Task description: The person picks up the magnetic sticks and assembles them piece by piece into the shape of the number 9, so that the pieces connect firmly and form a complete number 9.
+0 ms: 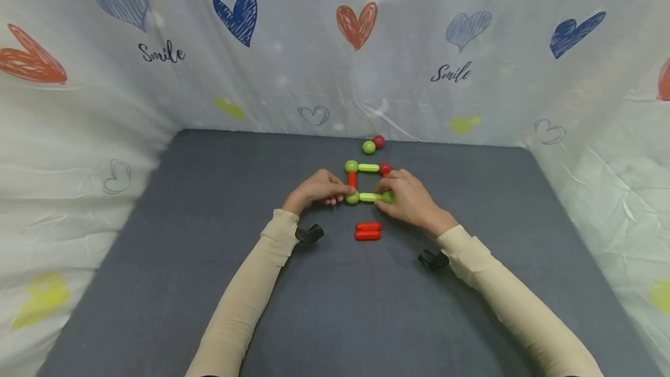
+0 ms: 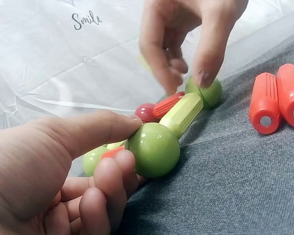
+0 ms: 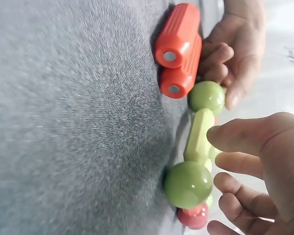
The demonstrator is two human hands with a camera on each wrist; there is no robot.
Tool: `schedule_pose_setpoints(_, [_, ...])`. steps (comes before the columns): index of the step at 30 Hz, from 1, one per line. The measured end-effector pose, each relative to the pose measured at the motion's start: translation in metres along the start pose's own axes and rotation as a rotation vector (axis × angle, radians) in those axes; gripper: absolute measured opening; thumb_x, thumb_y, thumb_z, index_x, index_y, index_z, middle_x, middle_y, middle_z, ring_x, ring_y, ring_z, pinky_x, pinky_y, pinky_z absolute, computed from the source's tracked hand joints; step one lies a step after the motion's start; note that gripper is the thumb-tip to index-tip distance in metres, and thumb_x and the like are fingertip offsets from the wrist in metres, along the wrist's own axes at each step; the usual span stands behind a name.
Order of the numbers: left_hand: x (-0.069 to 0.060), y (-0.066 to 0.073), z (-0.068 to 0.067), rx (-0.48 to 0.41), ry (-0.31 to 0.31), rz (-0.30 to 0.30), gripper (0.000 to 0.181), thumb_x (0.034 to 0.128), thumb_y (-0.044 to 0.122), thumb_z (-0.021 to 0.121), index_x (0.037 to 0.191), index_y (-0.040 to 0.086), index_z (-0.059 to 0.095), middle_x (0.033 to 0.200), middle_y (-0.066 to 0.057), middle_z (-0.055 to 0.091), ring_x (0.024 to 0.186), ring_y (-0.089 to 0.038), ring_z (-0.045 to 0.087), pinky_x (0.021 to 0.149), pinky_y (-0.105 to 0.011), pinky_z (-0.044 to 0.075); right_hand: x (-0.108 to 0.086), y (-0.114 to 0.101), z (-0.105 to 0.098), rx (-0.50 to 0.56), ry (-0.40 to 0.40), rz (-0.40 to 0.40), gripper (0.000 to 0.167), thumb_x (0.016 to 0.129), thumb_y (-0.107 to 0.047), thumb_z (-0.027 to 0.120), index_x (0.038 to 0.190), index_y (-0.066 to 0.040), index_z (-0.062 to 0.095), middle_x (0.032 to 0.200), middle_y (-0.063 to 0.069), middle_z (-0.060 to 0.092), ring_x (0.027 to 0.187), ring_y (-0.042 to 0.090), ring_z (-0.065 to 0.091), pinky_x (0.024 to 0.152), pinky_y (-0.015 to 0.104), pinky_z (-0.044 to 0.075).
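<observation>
Magnetic rods and balls form a four-sided frame on the table. My left hand [image 1: 320,187] pinches the green ball [image 2: 154,149] at its near left corner between thumb and fingers. At the near right corner is another green ball [image 3: 188,185], with my right hand [image 1: 410,198] close above it, fingers apart and loosely bent. A yellow-green rod [image 3: 200,134] joins these two balls; my right thumb is at its side. Red rods form the sides, the right one partly hidden by my hand. A far yellow-green rod [image 1: 369,167] links a green ball [image 1: 352,166] and a red ball [image 1: 385,168].
Two loose red rods [image 1: 368,231] lie side by side nearer the body, silvery discs on their ends. Beyond the frame, a loose green ball [image 1: 369,147] and a red ball [image 1: 379,141] sit together. A printed white curtain [image 1: 293,63] hangs behind the grey tabletop [image 1: 220,202].
</observation>
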State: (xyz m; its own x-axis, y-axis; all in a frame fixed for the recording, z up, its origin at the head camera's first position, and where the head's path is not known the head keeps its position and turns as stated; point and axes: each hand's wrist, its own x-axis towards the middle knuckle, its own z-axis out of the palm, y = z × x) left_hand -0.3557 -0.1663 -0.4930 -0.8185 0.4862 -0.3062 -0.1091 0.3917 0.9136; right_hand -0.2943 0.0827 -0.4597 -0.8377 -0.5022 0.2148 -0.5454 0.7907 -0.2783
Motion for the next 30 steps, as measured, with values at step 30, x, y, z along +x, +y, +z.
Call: schedule_pose_setpoints(30, [-0.001,-0.004,0.001,0.006,0.009,0.013,0.032,0.0848,0.039,0.081,0.088,0.007,0.078,0.071,-0.006,0.065,0.053,-0.011,0.056,0.051,-0.024,0.049,-0.006,-0.029,-0.002,0.123,-0.373,-0.011,0.010,0.087,-0.028,0.080,0.090,-0.018,0.079,0.064,-0.013,0.058,0.058,0.007,0.052,0.056,0.028,0.045])
